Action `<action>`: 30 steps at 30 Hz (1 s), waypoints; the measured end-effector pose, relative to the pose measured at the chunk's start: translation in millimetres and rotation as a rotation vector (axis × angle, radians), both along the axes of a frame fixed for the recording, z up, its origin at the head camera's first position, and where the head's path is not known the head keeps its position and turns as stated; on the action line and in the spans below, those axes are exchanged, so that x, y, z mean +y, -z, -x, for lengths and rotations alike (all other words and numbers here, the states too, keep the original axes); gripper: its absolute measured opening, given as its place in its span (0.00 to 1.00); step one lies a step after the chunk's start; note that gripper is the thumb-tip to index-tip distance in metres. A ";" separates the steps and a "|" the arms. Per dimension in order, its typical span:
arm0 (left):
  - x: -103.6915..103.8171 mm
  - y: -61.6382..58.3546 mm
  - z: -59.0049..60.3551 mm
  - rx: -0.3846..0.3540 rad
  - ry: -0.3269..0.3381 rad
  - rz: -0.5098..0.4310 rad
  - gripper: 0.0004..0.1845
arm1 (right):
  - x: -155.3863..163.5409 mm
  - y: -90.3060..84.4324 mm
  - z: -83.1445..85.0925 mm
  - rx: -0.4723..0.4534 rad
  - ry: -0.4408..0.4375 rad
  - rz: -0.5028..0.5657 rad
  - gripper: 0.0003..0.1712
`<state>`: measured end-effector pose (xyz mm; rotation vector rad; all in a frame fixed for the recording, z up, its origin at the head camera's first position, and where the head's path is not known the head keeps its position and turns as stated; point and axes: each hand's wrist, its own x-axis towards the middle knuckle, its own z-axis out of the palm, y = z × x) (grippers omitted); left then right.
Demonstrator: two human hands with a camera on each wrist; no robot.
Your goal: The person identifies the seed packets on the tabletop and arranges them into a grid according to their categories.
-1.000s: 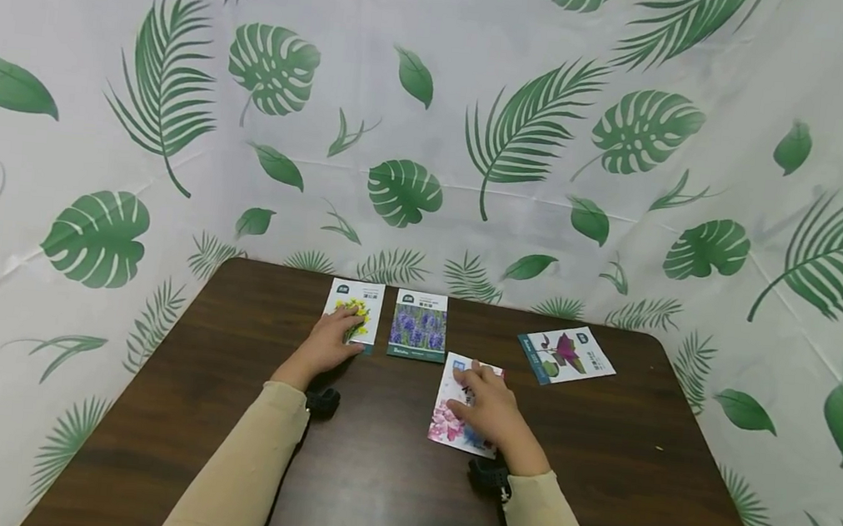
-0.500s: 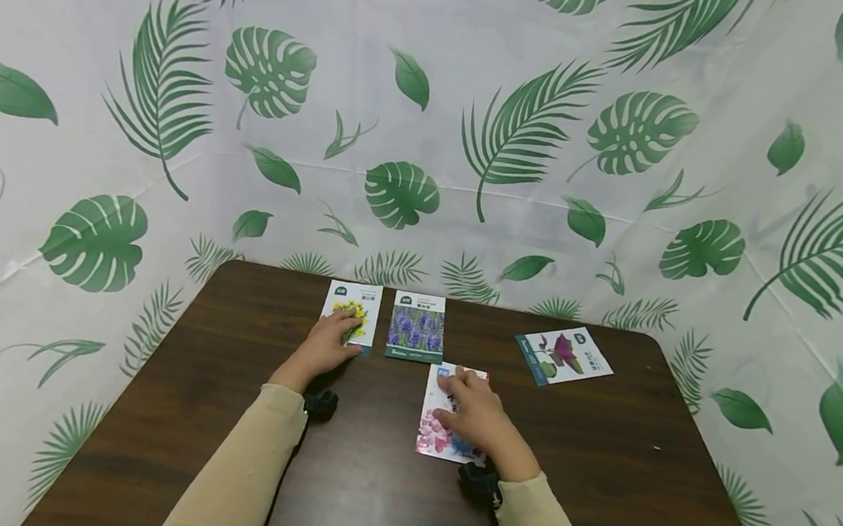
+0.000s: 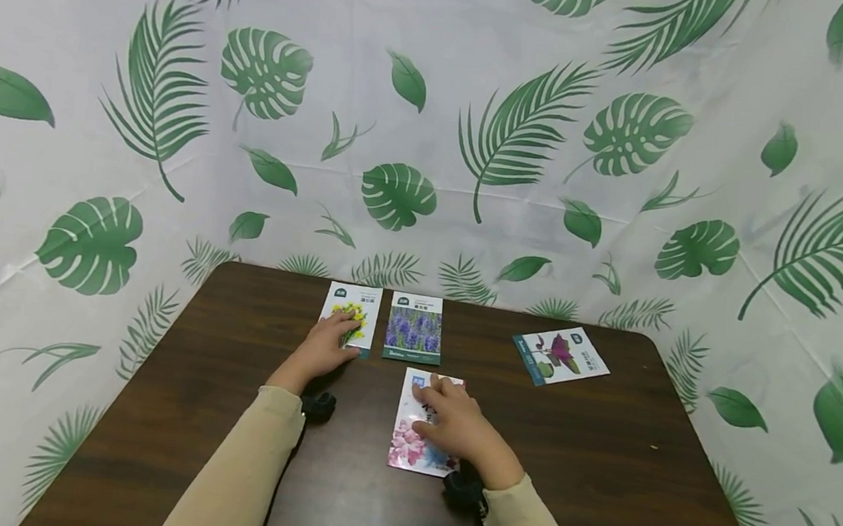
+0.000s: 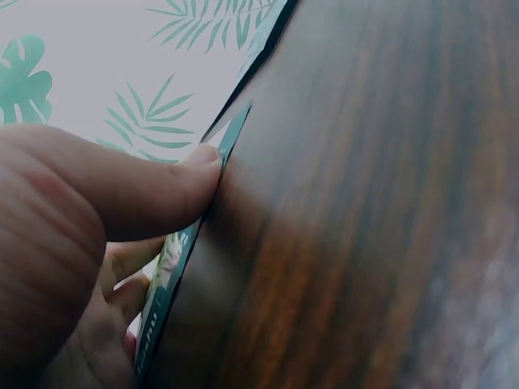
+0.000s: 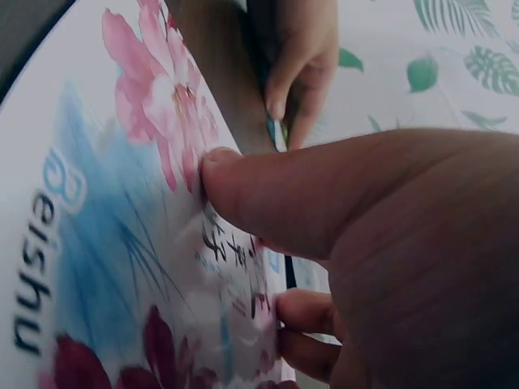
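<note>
In the head view, my left hand (image 3: pixel 322 348) rests on a seed packet with yellow flowers (image 3: pixel 367 298) near the table's back edge. Its thumb (image 4: pixel 162 190) lies along the packet's teal lower edge in the left wrist view, and the other fingers are over the printed face. My right hand (image 3: pixel 462 424) presses on a white packet with pink blossoms (image 3: pixel 407 450), thumb (image 5: pixel 259 190) and fingertips spread over its front. The hand hides this packet's right part. Between the hands and farther back lies a packet with purple flower spikes (image 3: pixel 414 331).
A packet with a magenta flower (image 3: pixel 567 356) lies askew toward the right on the dark wooden table (image 3: pixel 564 442). Behind and beside the table hangs a white cloth (image 3: pixel 304 228) with green leaves. Each wrist carries a black camera (image 3: pixel 463 491).
My right hand has slid the pink-blossom packet left and toward me, to below the purple-flower packet. My left hand stays on the yellow-flower packet. The view has shifted slightly.
</note>
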<state>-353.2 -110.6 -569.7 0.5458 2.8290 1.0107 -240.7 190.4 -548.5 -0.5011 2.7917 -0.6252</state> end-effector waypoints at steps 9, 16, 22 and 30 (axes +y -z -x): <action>-0.8 -1.0 3.2 0.001 0.020 0.001 0.34 | -21.8 6.2 -0.3 -0.013 -0.070 0.012 0.44; -0.1 -2.9 8.6 -0.034 0.044 0.032 0.34 | -47.7 6.0 5.4 0.031 -0.104 -0.002 0.45; 2.9 -8.8 9.4 -0.051 0.046 0.045 0.33 | -69.2 4.4 8.8 0.036 -0.140 -0.020 0.41; 6.3 -14.2 9.7 -0.101 0.021 0.066 0.34 | -97.1 6.8 2.0 -0.013 -0.207 -0.009 0.44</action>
